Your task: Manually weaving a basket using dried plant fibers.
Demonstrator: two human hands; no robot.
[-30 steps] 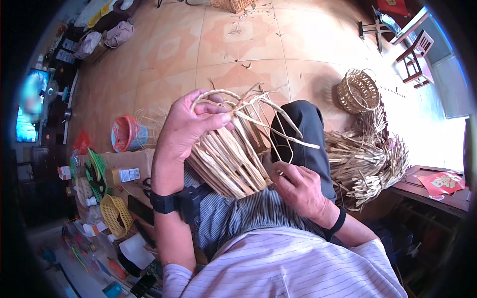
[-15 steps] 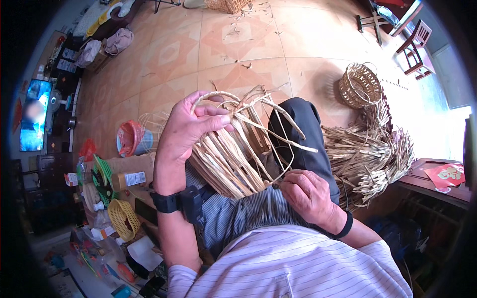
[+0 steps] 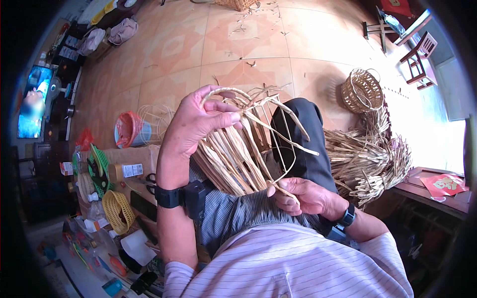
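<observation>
A half-woven basket of dried straw-coloured plant strips (image 3: 231, 159) lies tilted across my lap, on a wire frame that shows at its right side. At its far edge my left hand (image 3: 201, 119) is closed round the twisted rim, thumb pressed on the strips. Loose strip ends stick out to the right of that thumb. Near the lower right corner of the basket, my right hand (image 3: 313, 196) pinches a plant strip (image 3: 287, 190) between thumb and fingers, where it meets the frame. Part of the basket's inside is hidden by the strips.
A heap of dried strips (image 3: 362, 159) lies right of my knee, with a slatted basket (image 3: 361, 92) behind it. To my left are a bucket (image 3: 130, 130), scissors (image 3: 150, 183), a yellow plastic basket (image 3: 119, 211) and a green one (image 3: 101, 166). A wooden chair (image 3: 420, 62) stands far right.
My right hand has turned over, its thumb and fingertips now showing with the strip between them. My left hand keeps its hold on the rim. The whole view has shifted slightly.
</observation>
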